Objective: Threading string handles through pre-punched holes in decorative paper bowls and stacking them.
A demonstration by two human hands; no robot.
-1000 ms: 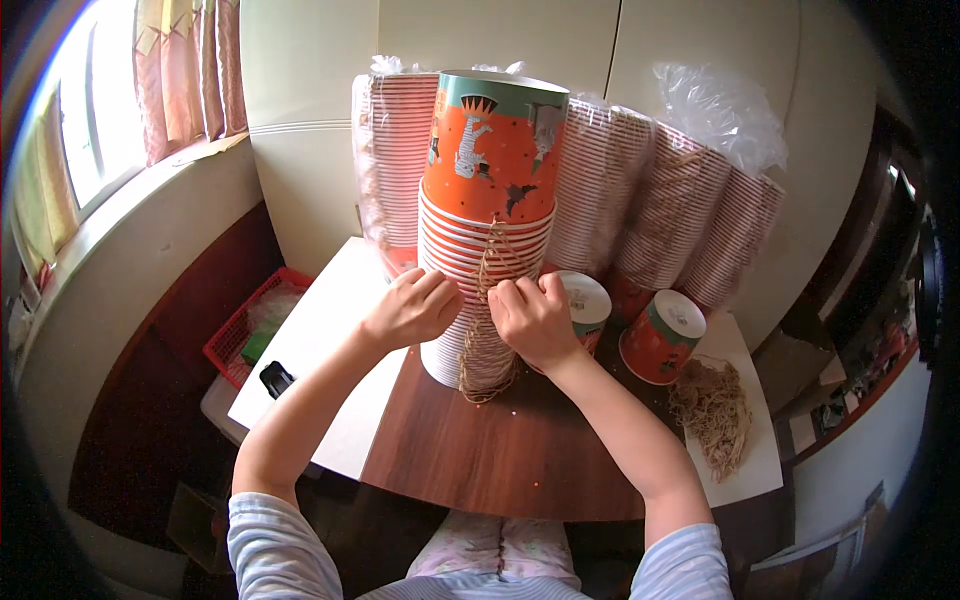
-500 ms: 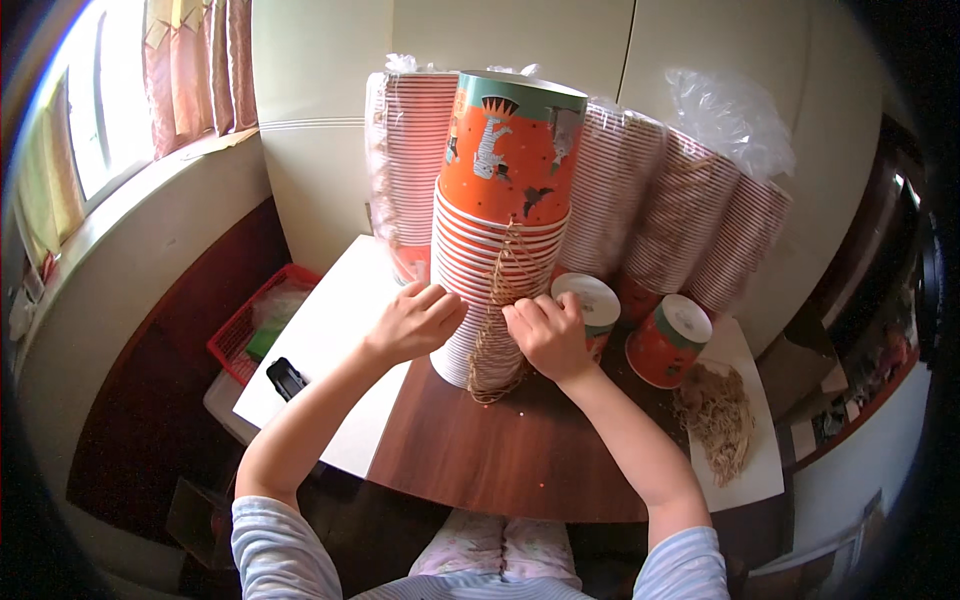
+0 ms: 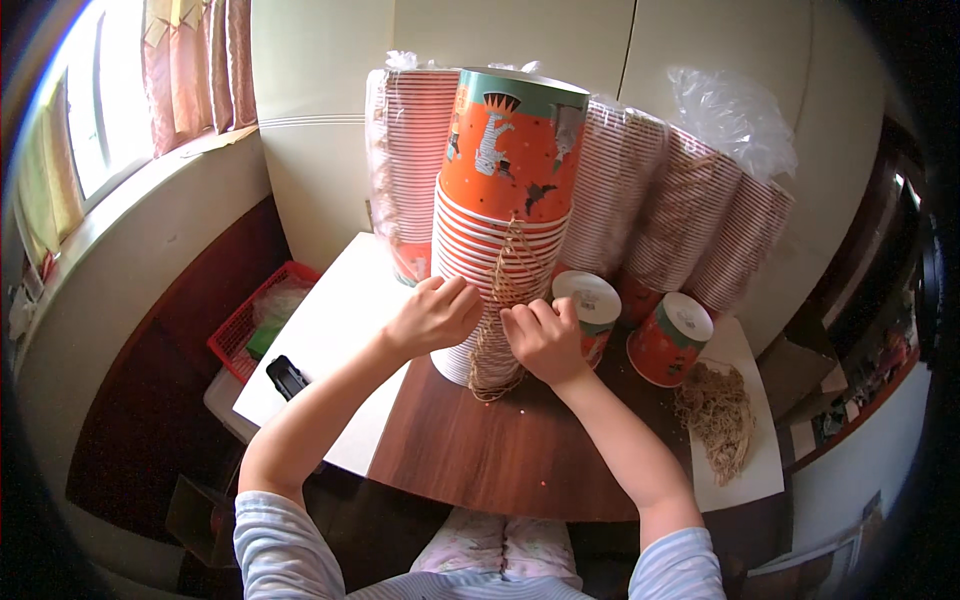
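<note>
A tall stack of orange paper buckets with white rims (image 3: 455,235) stands before me. Its top bucket (image 3: 518,150) has a green band and printed figures. Tangled brown twine (image 3: 512,270) hangs down the stack's front. My left hand (image 3: 432,318) is closed at the stack's left side, fingertips close to the twine; what it pinches is hidden. On the other side my right hand (image 3: 545,338) is closed, its fingertips on the twine. Behind it sits an upturned bucket (image 3: 588,295), partly covered.
Plastic-wrapped bucket stacks (image 3: 412,150) line the wall behind. Another upturned bucket (image 3: 668,345) stands to the right, near a heap of loose twine (image 3: 718,410). A black plastic piece (image 3: 286,376) lies on the white board at left, beside a red basket (image 3: 235,335).
My left hand has moved slightly right and up, closer to the twine. My right hand has shifted slightly left. The stack and the twine look nearly the same.
</note>
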